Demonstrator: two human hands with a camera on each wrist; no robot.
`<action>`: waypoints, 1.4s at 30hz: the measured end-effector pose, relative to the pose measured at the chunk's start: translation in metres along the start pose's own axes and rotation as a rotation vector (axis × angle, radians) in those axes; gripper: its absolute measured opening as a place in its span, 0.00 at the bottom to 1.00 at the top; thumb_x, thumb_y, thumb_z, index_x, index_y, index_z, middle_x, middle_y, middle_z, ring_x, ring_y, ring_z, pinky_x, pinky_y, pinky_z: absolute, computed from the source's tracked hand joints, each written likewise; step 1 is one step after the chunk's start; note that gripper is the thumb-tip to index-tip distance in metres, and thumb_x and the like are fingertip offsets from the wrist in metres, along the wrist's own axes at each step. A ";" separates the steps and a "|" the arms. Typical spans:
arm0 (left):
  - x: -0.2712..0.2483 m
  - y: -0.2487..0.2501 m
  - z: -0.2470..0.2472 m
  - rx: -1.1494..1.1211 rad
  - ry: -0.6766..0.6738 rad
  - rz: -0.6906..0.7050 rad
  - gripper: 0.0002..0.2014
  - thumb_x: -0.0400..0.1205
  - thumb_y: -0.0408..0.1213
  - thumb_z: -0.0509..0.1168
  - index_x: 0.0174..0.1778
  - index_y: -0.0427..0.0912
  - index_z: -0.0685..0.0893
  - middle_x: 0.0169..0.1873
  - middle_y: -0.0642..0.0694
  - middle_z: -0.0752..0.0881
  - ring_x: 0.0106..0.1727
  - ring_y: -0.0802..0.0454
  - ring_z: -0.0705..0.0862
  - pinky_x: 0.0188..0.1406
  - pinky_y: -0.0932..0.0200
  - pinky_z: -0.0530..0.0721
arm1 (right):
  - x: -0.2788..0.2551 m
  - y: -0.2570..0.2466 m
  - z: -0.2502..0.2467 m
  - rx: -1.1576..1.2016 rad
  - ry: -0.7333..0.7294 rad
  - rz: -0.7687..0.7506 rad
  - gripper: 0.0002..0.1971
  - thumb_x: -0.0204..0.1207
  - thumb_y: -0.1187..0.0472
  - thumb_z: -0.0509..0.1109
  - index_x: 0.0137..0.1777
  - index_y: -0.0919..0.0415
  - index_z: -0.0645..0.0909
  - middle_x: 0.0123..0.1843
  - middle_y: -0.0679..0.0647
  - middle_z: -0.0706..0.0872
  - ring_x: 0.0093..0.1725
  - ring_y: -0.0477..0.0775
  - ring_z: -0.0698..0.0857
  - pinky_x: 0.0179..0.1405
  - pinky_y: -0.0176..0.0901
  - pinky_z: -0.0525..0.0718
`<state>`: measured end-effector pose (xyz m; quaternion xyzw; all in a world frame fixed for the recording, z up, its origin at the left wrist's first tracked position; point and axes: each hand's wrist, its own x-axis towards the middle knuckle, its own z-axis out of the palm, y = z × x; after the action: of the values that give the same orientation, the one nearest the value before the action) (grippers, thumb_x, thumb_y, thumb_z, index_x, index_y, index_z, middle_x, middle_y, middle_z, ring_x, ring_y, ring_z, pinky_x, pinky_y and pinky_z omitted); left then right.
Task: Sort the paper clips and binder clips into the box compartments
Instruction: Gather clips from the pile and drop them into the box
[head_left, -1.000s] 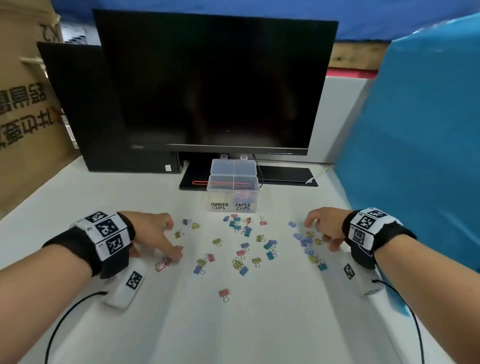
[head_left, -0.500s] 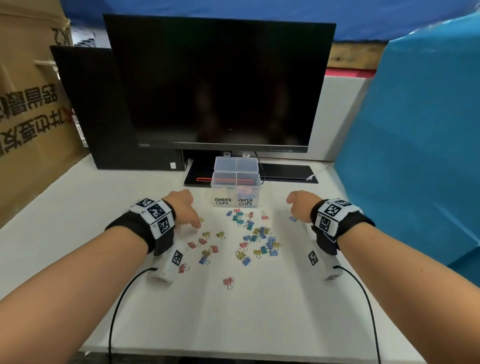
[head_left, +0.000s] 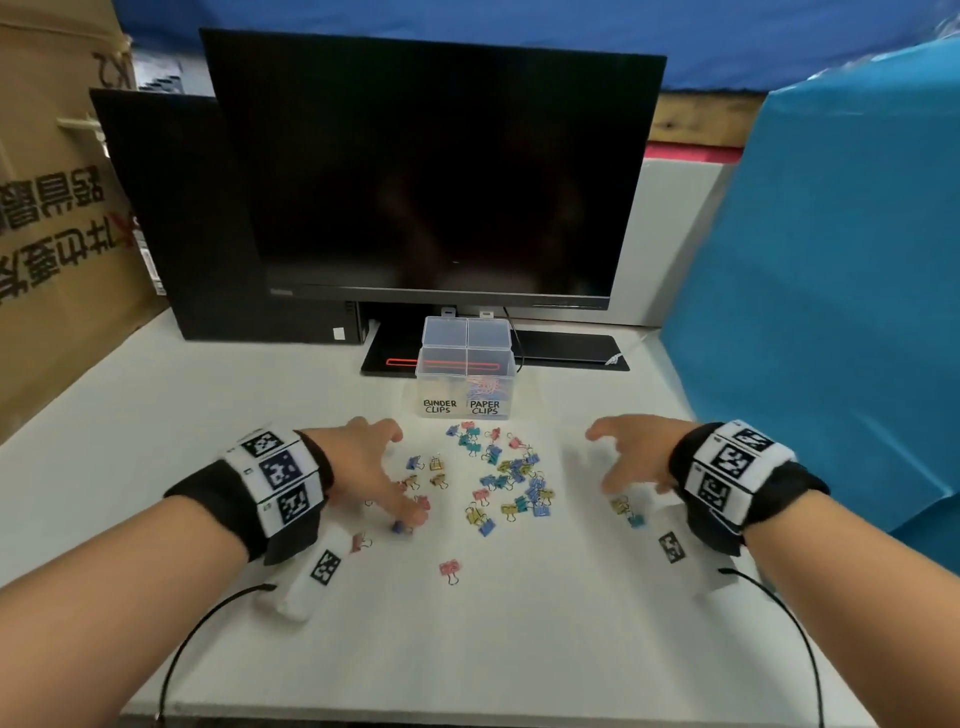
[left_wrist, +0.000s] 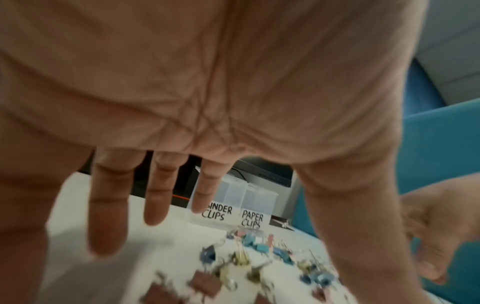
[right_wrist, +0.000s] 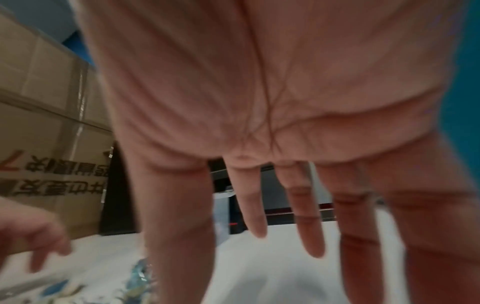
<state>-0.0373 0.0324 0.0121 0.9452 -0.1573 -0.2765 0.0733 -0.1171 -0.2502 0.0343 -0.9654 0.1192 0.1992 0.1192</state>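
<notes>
Head view: binder clips (head_left: 511, 480) are flanked by spread, empty hands, left hand (head_left: 363, 467) nearer, at nine o'clock.

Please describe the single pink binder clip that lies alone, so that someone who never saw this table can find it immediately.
Start at the clear box with the two labels in front of the monitor, then come toward the person past the scattered binder clips on the white table. The lone pink binder clip lies nearest the person, between the two forearms, apart from all others.
</notes>
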 end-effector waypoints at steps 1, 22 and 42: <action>-0.005 0.000 0.005 0.080 -0.032 -0.005 0.60 0.53 0.70 0.76 0.80 0.58 0.55 0.72 0.50 0.67 0.65 0.47 0.79 0.64 0.49 0.82 | -0.006 0.006 0.000 -0.025 -0.068 0.062 0.38 0.70 0.58 0.76 0.79 0.49 0.63 0.67 0.52 0.77 0.55 0.52 0.77 0.40 0.36 0.80; 0.024 0.074 0.028 -0.124 0.065 0.170 0.30 0.68 0.37 0.78 0.66 0.46 0.77 0.53 0.46 0.83 0.34 0.48 0.85 0.31 0.58 0.87 | 0.037 -0.085 0.045 0.011 -0.006 -0.208 0.25 0.66 0.64 0.80 0.64 0.59 0.80 0.57 0.56 0.88 0.43 0.53 0.84 0.44 0.44 0.88; 0.032 0.049 0.011 -0.694 0.058 0.070 0.07 0.79 0.25 0.69 0.39 0.43 0.84 0.41 0.43 0.82 0.42 0.43 0.87 0.58 0.46 0.87 | 0.039 -0.048 0.034 0.635 -0.035 -0.009 0.08 0.73 0.71 0.70 0.37 0.59 0.82 0.36 0.56 0.86 0.38 0.55 0.85 0.59 0.51 0.87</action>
<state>-0.0303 -0.0245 -0.0018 0.8654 -0.0840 -0.2839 0.4043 -0.0813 -0.2024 -0.0034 -0.8769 0.1691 0.1679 0.4173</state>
